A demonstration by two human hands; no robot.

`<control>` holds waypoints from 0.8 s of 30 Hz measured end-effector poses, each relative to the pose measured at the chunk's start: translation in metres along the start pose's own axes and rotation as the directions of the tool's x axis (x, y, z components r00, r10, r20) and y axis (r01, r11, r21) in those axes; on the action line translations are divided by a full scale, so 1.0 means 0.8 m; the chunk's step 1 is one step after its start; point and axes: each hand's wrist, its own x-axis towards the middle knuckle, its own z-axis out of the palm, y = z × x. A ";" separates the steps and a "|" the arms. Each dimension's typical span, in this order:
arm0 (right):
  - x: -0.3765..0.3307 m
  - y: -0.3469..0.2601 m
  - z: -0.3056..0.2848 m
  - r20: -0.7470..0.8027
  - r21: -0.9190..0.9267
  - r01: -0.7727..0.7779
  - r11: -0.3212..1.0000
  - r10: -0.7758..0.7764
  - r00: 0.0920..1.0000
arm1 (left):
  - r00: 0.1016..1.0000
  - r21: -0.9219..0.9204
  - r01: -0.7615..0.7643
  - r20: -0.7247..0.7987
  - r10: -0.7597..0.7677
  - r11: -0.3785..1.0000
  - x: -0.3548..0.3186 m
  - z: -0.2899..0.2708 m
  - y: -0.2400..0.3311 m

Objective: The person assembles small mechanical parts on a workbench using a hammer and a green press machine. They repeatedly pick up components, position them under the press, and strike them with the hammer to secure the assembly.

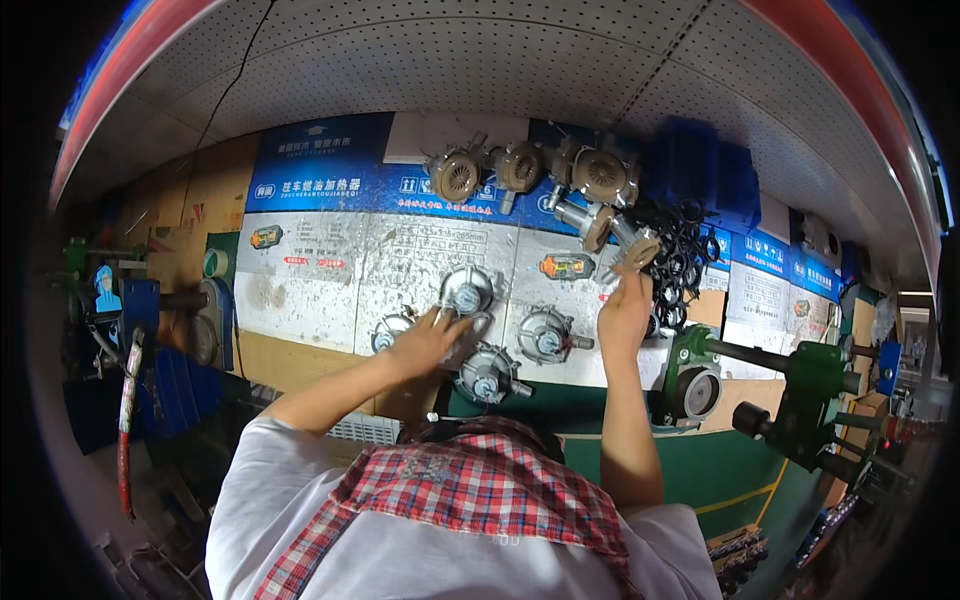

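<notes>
My left hand [428,343] is at the near side of a silver round metal housing [470,292], its fingers curled against the lower edge. Three similar finned housings lie close by: one at its left [392,330], one below [487,374] and one at its right [545,336]. Farther right, my right hand [627,306] reaches up, and its fingertips pinch a silver tubular part with a brown round end [637,246]. That part lies beside another tubular part [593,225]. The fingers of both hands are partly hidden.
Several brown round-faced metal parts [460,174] stand along the back. A pile of black ring clamps [686,262] sits right of my right hand, before a blue bin [705,170]. Green presses [695,385] flank the right side; a red-handled lever [126,440] stands at left. Printed cardboard [300,300] covers the bench.
</notes>
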 end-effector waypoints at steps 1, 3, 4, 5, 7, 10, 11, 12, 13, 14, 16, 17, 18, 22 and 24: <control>0.020 -0.022 0.003 0.006 0.068 -0.001 0.998 0.001 1.000 | 0.967 -0.021 0.080 0.245 -0.072 0.997 -0.008 -0.031 0.018; 0.059 -0.045 0.034 0.062 0.160 0.009 0.987 -0.019 0.998 | 0.813 -0.407 0.116 0.564 0.149 0.906 0.020 -0.122 -0.020; 0.080 -0.056 0.056 0.123 0.191 0.022 0.981 -0.046 0.991 | 0.693 -0.564 0.190 0.657 0.297 0.804 0.044 -0.147 -0.050; 0.100 -0.065 0.087 0.176 0.170 -0.010 0.985 -0.021 0.984 | 0.848 -0.585 0.271 0.521 0.099 0.764 0.068 -0.154 -0.081; 0.141 -0.093 0.146 0.306 0.073 -0.134 0.988 0.106 0.946 | 0.932 -0.644 0.270 -0.012 -0.363 0.716 0.124 -0.162 -0.131; 0.176 -0.132 0.232 0.336 -0.055 -0.150 0.987 0.160 0.928 | 0.605 -0.551 0.346 -0.488 -0.629 0.760 0.207 -0.121 -0.176; 0.178 -0.134 0.257 0.352 -0.127 -0.135 0.983 0.172 0.920 | 0.523 -0.507 0.420 -0.542 -0.657 0.753 0.230 -0.090 -0.198; 0.177 -0.141 0.266 0.382 -0.177 -0.169 0.970 0.226 0.896 | 0.564 -0.569 0.405 -0.461 -0.685 0.716 0.242 -0.059 -0.218; 0.179 -0.130 0.266 0.388 -0.204 -0.168 0.964 0.238 0.891 | 0.584 -0.653 0.374 -0.386 -0.714 0.659 0.250 -0.061 -0.217; 0.181 -0.119 0.266 0.394 -0.231 -0.167 0.959 0.249 0.885 | 0.605 -0.729 0.346 -0.308 -0.734 0.591 0.256 -0.064 -0.216; 0.165 -0.108 0.268 0.253 -0.163 -0.186 0.969 0.223 0.941 | 0.663 -0.722 0.295 -0.316 -0.678 0.626 0.243 -0.068 -0.219; 0.160 -0.098 0.262 0.230 -0.140 -0.213 0.967 0.241 0.943 | 0.669 -0.625 0.300 -0.400 -0.626 0.721 0.230 -0.072 -0.221; 0.147 -0.088 0.254 0.215 -0.119 -0.239 0.964 0.260 0.941 | 0.593 -0.555 0.266 -0.551 -0.588 0.788 0.213 -0.078 -0.212; 0.069 -0.013 0.229 0.452 0.238 -0.602 0.762 0.462 0.763 | 0.672 -0.137 0.437 -0.607 -0.424 0.889 0.156 -0.075 -0.219; 0.035 0.000 0.227 0.568 0.317 -0.728 0.608 0.493 0.659 | 0.742 0.067 0.498 -0.549 -0.385 0.865 0.134 -0.043 -0.231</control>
